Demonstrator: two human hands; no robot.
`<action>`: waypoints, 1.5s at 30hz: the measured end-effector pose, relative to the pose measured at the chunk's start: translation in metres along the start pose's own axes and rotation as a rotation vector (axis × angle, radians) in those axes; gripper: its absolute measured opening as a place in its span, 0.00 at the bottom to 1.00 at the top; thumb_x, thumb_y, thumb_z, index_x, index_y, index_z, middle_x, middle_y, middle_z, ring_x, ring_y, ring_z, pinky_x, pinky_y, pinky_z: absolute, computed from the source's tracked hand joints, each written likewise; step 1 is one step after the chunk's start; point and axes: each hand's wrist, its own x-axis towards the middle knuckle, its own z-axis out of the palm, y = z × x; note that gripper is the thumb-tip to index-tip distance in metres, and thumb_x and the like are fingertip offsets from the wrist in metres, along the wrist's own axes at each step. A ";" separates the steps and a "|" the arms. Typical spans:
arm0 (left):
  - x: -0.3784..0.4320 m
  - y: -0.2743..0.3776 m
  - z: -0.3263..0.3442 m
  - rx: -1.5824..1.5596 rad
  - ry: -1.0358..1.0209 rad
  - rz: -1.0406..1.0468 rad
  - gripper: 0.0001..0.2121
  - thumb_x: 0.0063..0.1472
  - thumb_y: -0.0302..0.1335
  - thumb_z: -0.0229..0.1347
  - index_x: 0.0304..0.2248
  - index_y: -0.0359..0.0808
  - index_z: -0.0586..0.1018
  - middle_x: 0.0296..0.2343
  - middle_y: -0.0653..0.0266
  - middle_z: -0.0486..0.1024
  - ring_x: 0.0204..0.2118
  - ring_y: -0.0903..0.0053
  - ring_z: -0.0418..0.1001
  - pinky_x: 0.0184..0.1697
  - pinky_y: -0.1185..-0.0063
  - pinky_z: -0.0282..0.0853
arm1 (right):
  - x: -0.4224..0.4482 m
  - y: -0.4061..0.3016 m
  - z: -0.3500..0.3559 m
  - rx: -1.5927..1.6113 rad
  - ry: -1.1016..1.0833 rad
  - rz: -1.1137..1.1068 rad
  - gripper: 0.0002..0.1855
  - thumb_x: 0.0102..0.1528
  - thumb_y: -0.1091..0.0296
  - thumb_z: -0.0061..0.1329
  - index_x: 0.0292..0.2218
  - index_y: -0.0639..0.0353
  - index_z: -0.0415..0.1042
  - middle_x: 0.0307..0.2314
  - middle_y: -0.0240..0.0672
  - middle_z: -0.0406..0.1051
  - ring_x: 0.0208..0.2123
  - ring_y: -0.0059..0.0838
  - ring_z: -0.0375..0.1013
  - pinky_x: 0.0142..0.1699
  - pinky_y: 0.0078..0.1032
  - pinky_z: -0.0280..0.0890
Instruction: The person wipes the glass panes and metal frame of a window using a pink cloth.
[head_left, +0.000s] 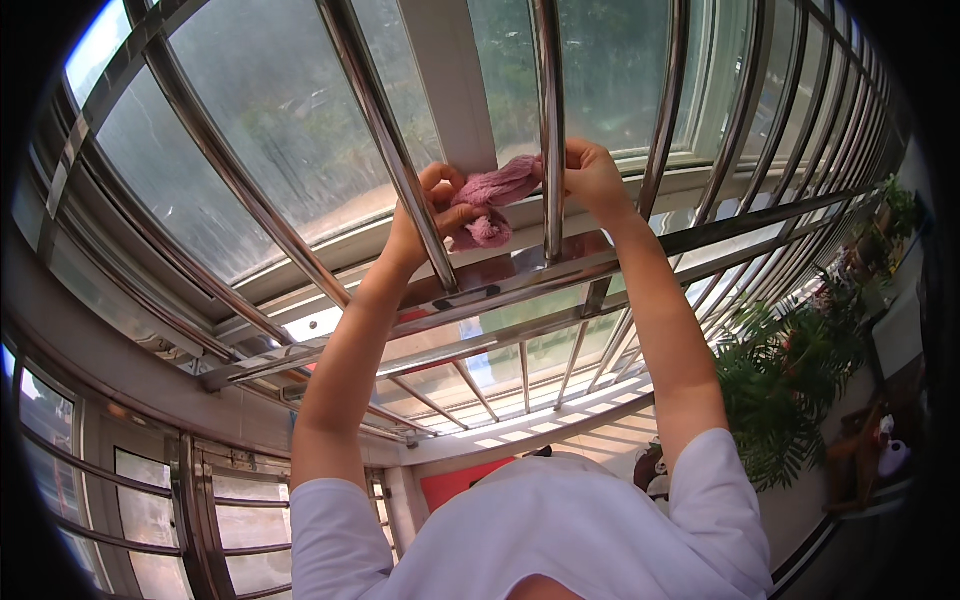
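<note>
A pink cloth is bunched and twisted between my two hands, on the window side of the metal bars. My left hand reaches around an upright bar, its fingers and thumb closed on the cloth's left part, where a loose end hangs down. My right hand is at the right of another upright bar and pinches the cloth's right end, with its fingertips partly hidden by that bar. Behind the cloth is the white window frame between glass panes.
Horizontal metal rails run below my hands. More upright bars line the right side. Green potted plants stand at the lower right. A red mat lies low down, and a barred door is at the lower left.
</note>
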 end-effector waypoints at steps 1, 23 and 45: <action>0.001 0.001 0.001 -0.116 -0.031 -0.027 0.13 0.60 0.25 0.60 0.40 0.33 0.69 0.31 0.60 0.79 0.33 0.79 0.77 0.35 0.81 0.75 | 0.000 0.001 0.000 -0.005 -0.037 0.020 0.11 0.53 0.67 0.60 0.36 0.63 0.76 0.23 0.27 0.75 0.24 0.13 0.73 0.29 0.15 0.66; -0.013 0.014 -0.009 -0.079 0.320 0.049 0.25 0.70 0.49 0.41 0.36 0.31 0.75 0.24 0.59 0.77 0.25 0.76 0.77 0.26 0.83 0.70 | 0.002 -0.015 -0.009 0.418 0.083 -0.107 0.13 0.60 0.71 0.50 0.45 0.67 0.72 0.35 0.37 0.77 0.37 0.22 0.78 0.43 0.19 0.74; -0.036 0.035 0.041 -0.481 0.368 0.069 0.31 0.69 0.56 0.32 0.26 0.36 0.70 0.11 0.71 0.59 0.12 0.84 0.52 0.15 0.84 0.47 | -0.021 -0.005 0.010 -1.339 -0.102 -0.639 0.17 0.38 0.63 0.61 0.33 0.50 0.74 0.32 0.31 0.71 0.37 0.37 0.74 0.42 0.33 0.69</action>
